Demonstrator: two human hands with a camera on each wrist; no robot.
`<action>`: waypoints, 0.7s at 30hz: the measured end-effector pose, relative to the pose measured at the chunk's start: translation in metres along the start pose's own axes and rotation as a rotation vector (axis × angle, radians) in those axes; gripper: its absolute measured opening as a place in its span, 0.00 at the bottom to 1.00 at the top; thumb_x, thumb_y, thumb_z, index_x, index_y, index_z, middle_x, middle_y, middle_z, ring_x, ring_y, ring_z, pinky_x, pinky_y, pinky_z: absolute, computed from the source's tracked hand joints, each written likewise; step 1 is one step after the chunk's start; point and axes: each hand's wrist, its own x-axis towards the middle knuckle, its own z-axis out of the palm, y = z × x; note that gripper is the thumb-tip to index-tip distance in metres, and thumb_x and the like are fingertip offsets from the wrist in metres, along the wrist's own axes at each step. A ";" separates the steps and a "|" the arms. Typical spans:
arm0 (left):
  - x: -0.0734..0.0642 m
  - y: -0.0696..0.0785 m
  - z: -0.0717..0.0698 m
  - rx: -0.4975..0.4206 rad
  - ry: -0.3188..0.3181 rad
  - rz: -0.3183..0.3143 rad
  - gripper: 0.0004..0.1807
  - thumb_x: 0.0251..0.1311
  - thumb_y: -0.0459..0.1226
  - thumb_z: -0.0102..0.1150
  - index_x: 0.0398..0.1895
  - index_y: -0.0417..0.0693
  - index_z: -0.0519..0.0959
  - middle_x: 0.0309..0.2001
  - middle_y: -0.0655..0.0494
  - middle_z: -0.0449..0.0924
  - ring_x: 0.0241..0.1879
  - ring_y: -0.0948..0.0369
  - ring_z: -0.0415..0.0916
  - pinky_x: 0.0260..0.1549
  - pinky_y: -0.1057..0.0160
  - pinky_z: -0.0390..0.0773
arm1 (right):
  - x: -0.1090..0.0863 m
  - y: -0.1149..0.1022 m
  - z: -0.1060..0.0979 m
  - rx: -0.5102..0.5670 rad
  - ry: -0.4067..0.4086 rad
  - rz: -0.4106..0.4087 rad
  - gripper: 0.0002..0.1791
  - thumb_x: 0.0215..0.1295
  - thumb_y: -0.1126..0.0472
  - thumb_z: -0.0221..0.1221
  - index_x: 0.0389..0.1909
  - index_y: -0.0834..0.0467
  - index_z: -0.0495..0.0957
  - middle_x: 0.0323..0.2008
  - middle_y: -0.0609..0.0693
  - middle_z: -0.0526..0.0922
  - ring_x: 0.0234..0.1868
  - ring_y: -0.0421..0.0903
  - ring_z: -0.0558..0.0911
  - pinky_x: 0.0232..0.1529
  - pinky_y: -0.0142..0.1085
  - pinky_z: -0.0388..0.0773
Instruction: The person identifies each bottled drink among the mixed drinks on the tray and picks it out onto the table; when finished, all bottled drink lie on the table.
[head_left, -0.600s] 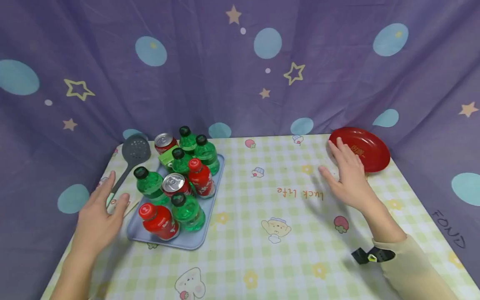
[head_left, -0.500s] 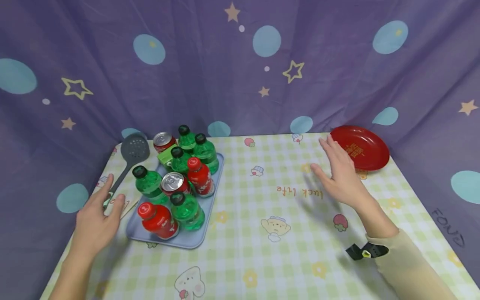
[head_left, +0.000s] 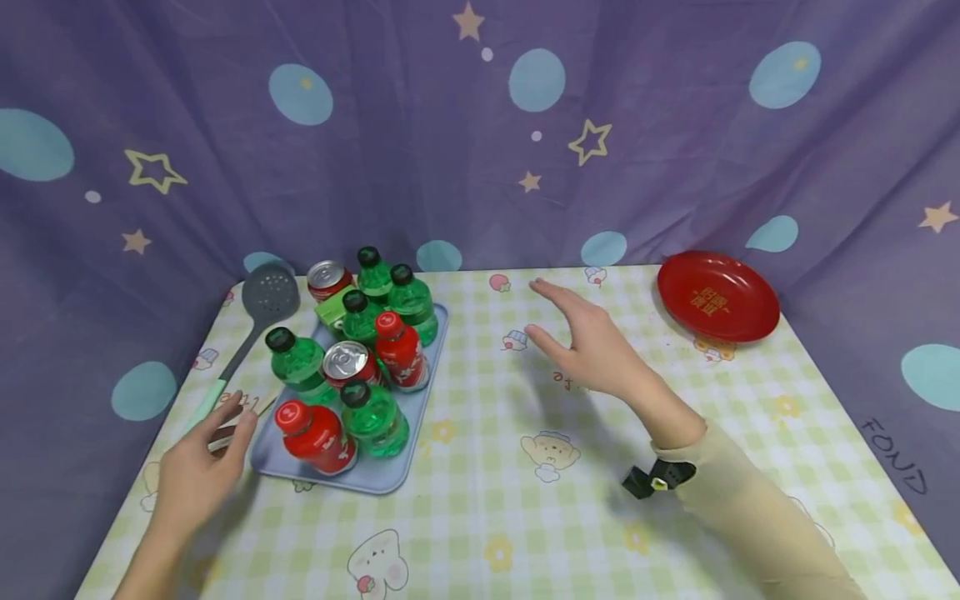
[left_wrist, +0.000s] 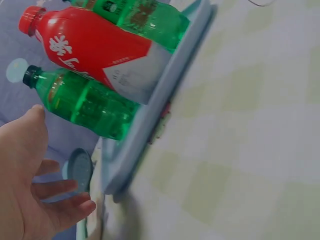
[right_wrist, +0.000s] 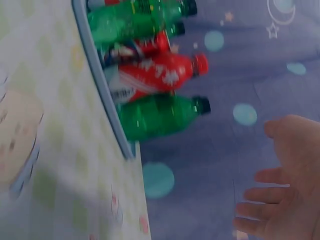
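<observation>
My left hand (head_left: pixel 198 475) hovers left of a blue-grey tray (head_left: pixel 375 481), fingers loosely bent and holding nothing. Just beyond its fingertips lies the pale green handle of a grey slotted spoon (head_left: pixel 271 296). On the tray stand green bottles (head_left: pixel 375 421) with black caps, red bottles (head_left: pixel 318 442), a soda can (head_left: pixel 349 363) and a small green box (head_left: pixel 333 312). My right hand (head_left: pixel 600 350) is over the tablecloth right of the tray, its fingers extended and apart from everything. In the right wrist view a green bottle (right_wrist: pixel 157 117) stands nearest that hand (right_wrist: pixel 292 185).
A red oval plate (head_left: pixel 716 297) with gold lettering lies at the back right. Another can (head_left: pixel 327 280) is at the tray's back left corner. A thin stick (head_left: pixel 266 405) lies by the tray's left edge. A purple curtain (head_left: pixel 480 208) borders the table behind.
My right hand has swung left, away from the red plate, toward the tray. The left hand has drawn back slightly and its fingers bend more, uncovering more of the spoon's handle.
</observation>
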 end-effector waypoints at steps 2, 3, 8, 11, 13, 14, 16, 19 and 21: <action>-0.003 -0.004 0.003 0.014 -0.008 0.010 0.29 0.78 0.45 0.58 0.73 0.35 0.75 0.59 0.30 0.85 0.40 1.01 0.59 0.35 0.94 0.66 | 0.007 -0.009 0.009 0.028 -0.017 -0.031 0.35 0.78 0.51 0.62 0.80 0.59 0.66 0.78 0.55 0.73 0.80 0.54 0.71 0.80 0.52 0.68; -0.004 -0.005 0.005 0.026 -0.010 0.012 0.29 0.78 0.45 0.58 0.72 0.34 0.75 0.58 0.31 0.85 0.40 0.98 0.63 0.35 0.95 0.66 | 0.011 -0.013 0.014 0.041 -0.026 -0.042 0.35 0.78 0.50 0.62 0.79 0.58 0.67 0.77 0.54 0.74 0.79 0.54 0.72 0.80 0.51 0.69; -0.009 -0.009 0.010 0.103 -0.041 0.002 0.28 0.77 0.47 0.60 0.67 0.32 0.79 0.55 0.30 0.86 0.43 0.52 0.91 0.32 0.92 0.67 | 0.027 -0.032 0.039 0.091 -0.069 -0.097 0.33 0.78 0.50 0.62 0.77 0.59 0.70 0.74 0.54 0.77 0.75 0.52 0.77 0.74 0.47 0.77; -0.010 -0.010 0.011 0.136 -0.098 -0.012 0.31 0.77 0.49 0.59 0.67 0.31 0.78 0.57 0.27 0.84 0.52 0.33 0.86 0.43 0.69 0.86 | 0.036 -0.043 0.053 0.114 -0.091 -0.134 0.32 0.77 0.51 0.63 0.76 0.59 0.71 0.73 0.54 0.79 0.72 0.51 0.80 0.71 0.45 0.80; -0.011 -0.010 0.011 0.154 -0.140 -0.020 0.33 0.77 0.51 0.58 0.68 0.31 0.77 0.59 0.26 0.82 0.57 0.30 0.82 0.53 0.46 0.86 | 0.042 -0.049 0.062 0.129 -0.109 -0.155 0.32 0.77 0.51 0.63 0.76 0.60 0.72 0.73 0.54 0.79 0.72 0.51 0.80 0.71 0.44 0.80; -0.011 -0.010 0.011 0.161 -0.159 -0.021 0.34 0.77 0.52 0.58 0.69 0.31 0.76 0.61 0.26 0.81 0.59 0.29 0.80 0.55 0.36 0.82 | 0.044 -0.052 0.066 0.136 -0.118 -0.161 0.32 0.77 0.51 0.63 0.76 0.61 0.72 0.73 0.54 0.79 0.71 0.51 0.81 0.71 0.44 0.80; -0.011 -0.010 0.012 0.165 -0.187 -0.021 0.35 0.76 0.53 0.59 0.70 0.31 0.75 0.63 0.25 0.79 0.62 0.26 0.76 0.56 0.27 0.75 | 0.049 -0.058 0.073 0.150 -0.136 -0.164 0.32 0.77 0.51 0.62 0.76 0.61 0.71 0.73 0.55 0.78 0.70 0.52 0.81 0.70 0.44 0.81; -0.012 -0.010 0.013 0.175 -0.198 -0.011 0.37 0.74 0.53 0.63 0.72 0.31 0.74 0.63 0.24 0.79 0.60 0.27 0.75 0.55 0.26 0.74 | 0.054 -0.066 0.082 0.162 -0.146 -0.158 0.33 0.77 0.51 0.63 0.76 0.62 0.71 0.73 0.55 0.78 0.67 0.54 0.83 0.68 0.44 0.82; -0.013 -0.011 0.014 0.180 -0.192 0.010 0.38 0.72 0.52 0.66 0.71 0.31 0.74 0.62 0.23 0.79 0.57 0.29 0.76 0.53 0.28 0.74 | 0.057 -0.069 0.088 0.171 -0.144 -0.153 0.33 0.77 0.51 0.63 0.76 0.61 0.70 0.73 0.55 0.79 0.66 0.53 0.84 0.67 0.44 0.83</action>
